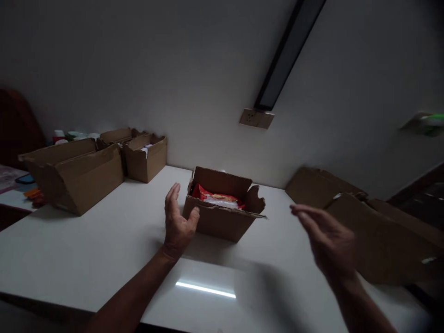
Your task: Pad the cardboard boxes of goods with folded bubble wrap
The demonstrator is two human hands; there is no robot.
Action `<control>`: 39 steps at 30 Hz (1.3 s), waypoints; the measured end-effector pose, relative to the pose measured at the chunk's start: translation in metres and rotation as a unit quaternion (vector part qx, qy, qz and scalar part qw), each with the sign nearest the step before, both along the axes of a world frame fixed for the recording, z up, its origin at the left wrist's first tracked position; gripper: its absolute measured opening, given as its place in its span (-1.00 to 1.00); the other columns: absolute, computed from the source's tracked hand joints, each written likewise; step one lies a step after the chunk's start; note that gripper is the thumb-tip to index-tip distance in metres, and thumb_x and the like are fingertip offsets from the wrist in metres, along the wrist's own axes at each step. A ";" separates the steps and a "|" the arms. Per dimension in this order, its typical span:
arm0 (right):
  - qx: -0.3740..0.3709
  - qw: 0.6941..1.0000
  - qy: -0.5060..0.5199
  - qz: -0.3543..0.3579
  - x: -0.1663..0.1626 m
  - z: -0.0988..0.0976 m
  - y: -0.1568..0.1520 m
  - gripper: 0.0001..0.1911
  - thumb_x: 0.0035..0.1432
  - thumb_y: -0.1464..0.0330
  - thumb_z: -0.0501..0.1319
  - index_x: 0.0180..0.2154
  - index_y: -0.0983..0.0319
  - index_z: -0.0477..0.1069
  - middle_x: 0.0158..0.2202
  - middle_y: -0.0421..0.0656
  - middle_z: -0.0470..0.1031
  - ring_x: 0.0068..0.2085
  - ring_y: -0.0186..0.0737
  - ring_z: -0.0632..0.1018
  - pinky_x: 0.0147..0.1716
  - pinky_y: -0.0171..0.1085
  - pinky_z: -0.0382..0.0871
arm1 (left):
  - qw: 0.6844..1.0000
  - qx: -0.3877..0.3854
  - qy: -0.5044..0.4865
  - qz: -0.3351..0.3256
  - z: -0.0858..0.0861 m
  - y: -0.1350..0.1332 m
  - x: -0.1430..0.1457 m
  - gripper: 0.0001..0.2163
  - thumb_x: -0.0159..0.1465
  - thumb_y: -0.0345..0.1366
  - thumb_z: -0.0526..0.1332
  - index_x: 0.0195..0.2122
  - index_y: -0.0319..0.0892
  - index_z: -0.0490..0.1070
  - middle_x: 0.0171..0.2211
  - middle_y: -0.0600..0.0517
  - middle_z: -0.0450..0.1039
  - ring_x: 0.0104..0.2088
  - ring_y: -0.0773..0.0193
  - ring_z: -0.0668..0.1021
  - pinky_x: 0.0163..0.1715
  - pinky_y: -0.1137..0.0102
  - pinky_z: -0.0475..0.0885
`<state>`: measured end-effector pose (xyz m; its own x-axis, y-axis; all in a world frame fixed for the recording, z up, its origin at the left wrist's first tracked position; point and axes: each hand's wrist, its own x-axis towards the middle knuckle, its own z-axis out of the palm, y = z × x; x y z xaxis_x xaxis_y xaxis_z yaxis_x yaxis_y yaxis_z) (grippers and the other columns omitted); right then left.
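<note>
An open cardboard box (pixel 218 222) stands on the white table (pixel 138 245) in the middle of the head view. Inside it lies a red packet (pixel 225 199) with a pale, shiny part facing up; the box wall hides the rest. Just left of this box is my left hand (pixel 178 226), raised with fingers up and thumb apart, holding nothing. I cannot tell whether it touches the box's corner. My right hand (pixel 329 240) hovers over the table well to the right of the box, slightly blurred, its fingers stretched out and nothing in it.
Several open cardboard boxes (pixel 100 178) stand at the left, with bottles and other items behind. More cardboard boxes (pixel 381 236) sit at the right, beyond my right hand. Along the back runs a wall with a socket plate (pixel 256 119). A strip of light reflects off the tabletop.
</note>
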<state>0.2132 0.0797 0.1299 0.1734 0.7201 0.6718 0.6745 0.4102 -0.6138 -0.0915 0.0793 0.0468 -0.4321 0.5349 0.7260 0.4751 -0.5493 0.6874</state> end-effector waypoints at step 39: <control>-0.103 0.989 0.098 0.050 0.113 -0.124 -0.036 0.15 -0.07 0.03 0.38 0.39 0.15 -0.19 0.25 0.10 0.28 0.16 0.08 0.44 0.11 0.04 0.34 | 0.898 -0.294 -0.064 -0.322 -0.052 0.019 0.136 -0.54 0.20 -0.15 0.22 0.09 -0.25 0.35 0.07 -0.21 0.47 0.10 0.00 0.50 0.13 0.10 0.36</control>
<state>0.3264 0.0438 0.0055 0.2078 0.8584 0.4691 0.4965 0.3206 -0.8067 0.0446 0.0987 -0.0055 0.0432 0.9782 0.2033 0.0856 -0.2064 0.9747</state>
